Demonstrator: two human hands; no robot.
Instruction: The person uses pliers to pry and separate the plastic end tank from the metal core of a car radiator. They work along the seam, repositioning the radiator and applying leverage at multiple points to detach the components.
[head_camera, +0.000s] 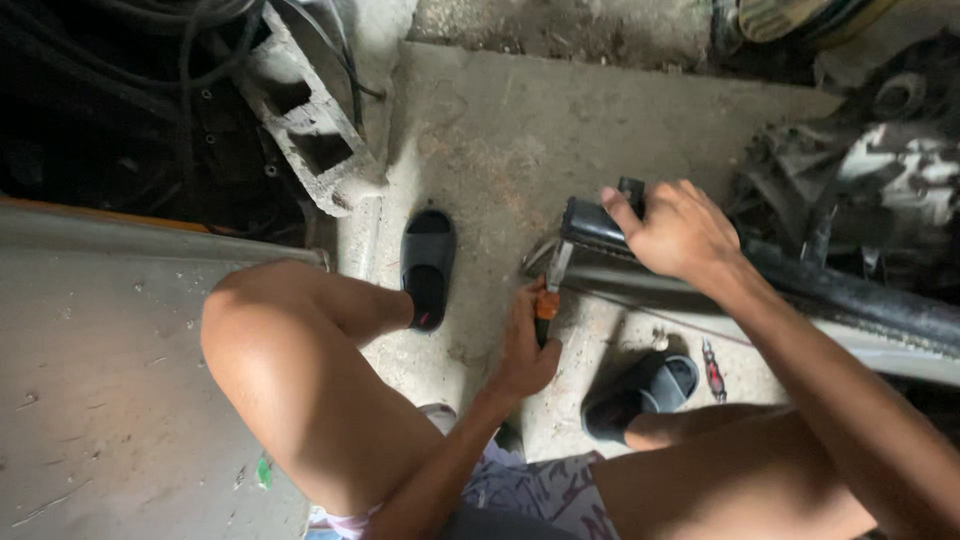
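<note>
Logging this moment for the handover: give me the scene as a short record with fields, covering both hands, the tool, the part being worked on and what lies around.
Left hand: gripping the orange-handled pliers, nose up toward the bar end
Right hand: clamped over the end of the black bar
Black bar: long, runs off to the right, resting across a grey rail
Footwear: black slides on both feet
Floor: bare, dusty concrete floor
Nearby: concrete block upper left; small red tool beside the right foot
</note>
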